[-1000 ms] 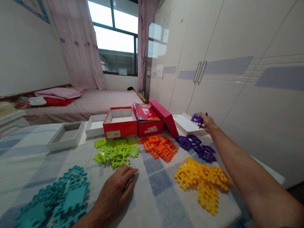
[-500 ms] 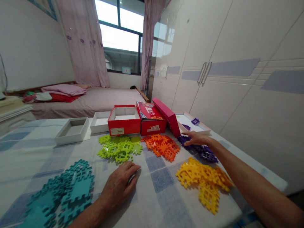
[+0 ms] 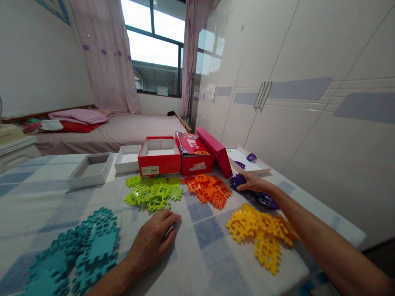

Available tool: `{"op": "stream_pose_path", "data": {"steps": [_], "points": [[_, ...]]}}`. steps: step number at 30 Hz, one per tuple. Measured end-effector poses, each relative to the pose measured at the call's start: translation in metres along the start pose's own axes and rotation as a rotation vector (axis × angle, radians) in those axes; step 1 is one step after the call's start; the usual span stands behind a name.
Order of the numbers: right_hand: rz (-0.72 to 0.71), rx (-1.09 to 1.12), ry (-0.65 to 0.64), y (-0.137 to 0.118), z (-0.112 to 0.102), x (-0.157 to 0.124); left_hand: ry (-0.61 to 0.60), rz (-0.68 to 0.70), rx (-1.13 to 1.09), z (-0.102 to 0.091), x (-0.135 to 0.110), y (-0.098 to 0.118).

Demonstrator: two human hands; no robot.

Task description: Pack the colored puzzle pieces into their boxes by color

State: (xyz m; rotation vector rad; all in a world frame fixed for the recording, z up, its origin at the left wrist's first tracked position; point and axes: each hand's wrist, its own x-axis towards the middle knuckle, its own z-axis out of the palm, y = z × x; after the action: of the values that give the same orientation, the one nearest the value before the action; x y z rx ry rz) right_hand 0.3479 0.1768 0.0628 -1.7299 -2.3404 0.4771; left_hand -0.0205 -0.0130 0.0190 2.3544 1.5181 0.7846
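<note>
My left hand (image 3: 156,236) rests on the tablecloth, loosely bent with thumb and forefinger apart, nothing visible in it. Just beyond it lies a heap of lime-green interlocking plastic tiles (image 3: 154,194); teal tiles (image 3: 100,242) are spread to its left. My right hand (image 3: 254,183) reaches to the far right, thumb and fingers closed on a purple interlocking tile (image 3: 237,181) at the end of the purple heap (image 3: 268,201), partly hidden by the hand. Orange tiles (image 3: 211,190) lie left of that hand, and yellow tiles (image 3: 262,226) lie nearer, beside my right forearm.
Behind the heaps stand a grey-white tray (image 3: 75,181), a white box (image 3: 127,166), an open red box (image 3: 160,164) and another red box (image 3: 197,165). A pink-red lid (image 3: 215,150) leans there. A shallow white tray (image 3: 262,168) holds purple tiles.
My right hand's fingers have lowered and closed around the purple tile at the heap's left end. My left hand stays in place; the whole view has shifted slightly.
</note>
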Motion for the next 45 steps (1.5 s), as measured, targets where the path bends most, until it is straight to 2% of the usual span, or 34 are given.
{"op": "stream_pose_path", "data": {"steps": [5,9,13,16,19,24,28,34,40,45], "points": [[-0.007,0.185,0.131,0.006,0.007,-0.014,0.015,0.007,0.008,0.000,0.001,-0.001],[0.159,0.268,0.282,0.016,-0.010,-0.007,0.024,0.012,0.012,0.001,0.001,-0.001],[0.326,0.139,0.457,0.022,-0.039,0.017,0.024,0.020,0.011,0.001,0.001,-0.002],[0.421,-0.012,0.504,0.030,-0.048,0.031,0.019,0.015,0.012,0.001,0.000,-0.002],[0.431,-0.150,0.464,0.037,-0.039,0.034,0.014,0.013,0.008,0.002,0.000,-0.002],[0.263,-0.279,0.261,0.038,-0.016,0.032,0.019,0.015,-0.005,0.003,-0.001,-0.003],[0.236,-0.364,0.179,0.031,-0.007,0.035,0.022,0.015,-0.012,0.002,-0.001,-0.002],[0.294,-0.472,0.188,0.014,-0.003,0.029,0.006,0.011,-0.015,0.002,-0.002,-0.001],[0.275,-0.565,0.239,-0.004,-0.014,0.015,-0.013,-0.007,-0.011,0.001,0.000,0.000],[0.236,-0.610,0.256,0.000,-0.023,0.017,-0.027,-0.012,-0.017,-0.001,0.001,0.002]]}}
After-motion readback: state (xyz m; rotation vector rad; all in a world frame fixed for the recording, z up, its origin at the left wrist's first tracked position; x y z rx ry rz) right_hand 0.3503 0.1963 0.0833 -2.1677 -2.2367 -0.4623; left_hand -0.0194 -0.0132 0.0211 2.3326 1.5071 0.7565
